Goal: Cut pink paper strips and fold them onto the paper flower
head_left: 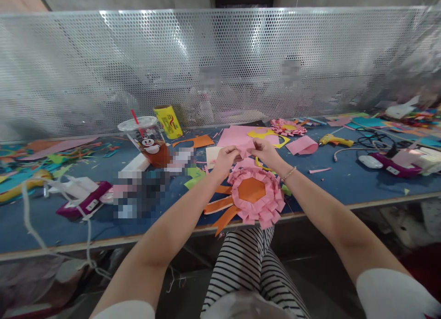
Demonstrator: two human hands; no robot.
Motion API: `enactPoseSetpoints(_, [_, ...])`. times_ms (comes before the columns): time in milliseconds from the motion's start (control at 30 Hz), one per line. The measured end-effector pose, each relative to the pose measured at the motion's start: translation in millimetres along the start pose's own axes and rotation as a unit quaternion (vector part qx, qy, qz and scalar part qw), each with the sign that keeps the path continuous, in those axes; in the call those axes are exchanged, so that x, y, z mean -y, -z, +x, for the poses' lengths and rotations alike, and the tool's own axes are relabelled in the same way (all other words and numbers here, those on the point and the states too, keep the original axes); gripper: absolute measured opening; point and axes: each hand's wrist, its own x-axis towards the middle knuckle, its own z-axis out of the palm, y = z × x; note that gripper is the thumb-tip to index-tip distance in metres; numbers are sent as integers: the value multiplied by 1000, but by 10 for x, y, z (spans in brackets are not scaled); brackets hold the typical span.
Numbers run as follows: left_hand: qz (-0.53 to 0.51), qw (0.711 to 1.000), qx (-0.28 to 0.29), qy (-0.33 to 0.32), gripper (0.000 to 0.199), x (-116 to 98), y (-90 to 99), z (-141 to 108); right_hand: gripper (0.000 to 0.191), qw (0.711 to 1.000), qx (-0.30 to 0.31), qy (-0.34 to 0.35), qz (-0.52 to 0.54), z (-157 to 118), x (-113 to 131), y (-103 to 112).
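Both my hands meet above the table, pinching a piece of pink paper (244, 150) between their fingertips. My left hand (227, 159) is closed at its left side, and my right hand (264, 150) is closed at its right. Just below them lies a pink paper rosette (275, 197) with an orange centre and orange ribbon tails (220, 206), at the table's front edge. Behind my fingers rests a larger sheet of pink paper (232, 134), partly covered by my hands. A yellow paper offcut (280, 139) lies next to it.
On the left stand a tilted plastic drink cup (151, 142) and a yellow roll (168, 121). Yellow glue guns (336, 140) and purple power strips (86, 202) with cords lie at both sides. Another rosette (288, 127) lies behind, before a perforated metal screen (144, 57).
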Motion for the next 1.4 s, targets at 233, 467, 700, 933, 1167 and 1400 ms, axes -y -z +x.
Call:
enactPoseSetpoints(233, [-5,1000,-14,-6,23,-11,28,9,10,993,-3,-38,108,7,-40,-42])
enactPoseSetpoints(467, [-89,995,-39,17,22,-37,17,16,23,958,11,-101,267,-33,92,-56])
enactPoseSetpoints(700, [-75,995,-65,-3,21,-68,19,9,36,981,32,-35,186,-39,-13,-42])
enactPoseSetpoints(933, [-37,997,-57,-42,23,-68,-13,-22,33,990,-15,-32,134,-6,-54,-74])
enactPoseSetpoints(1167, [-63,997,-31,-11,21,-106,-34,-47,26,989,-40,-28,141,12,-45,-43])
enactPoseSetpoints(1400, [-46,998,-50,-16,22,-84,-28,-33,22,995,-37,-21,87,16,-74,-19])
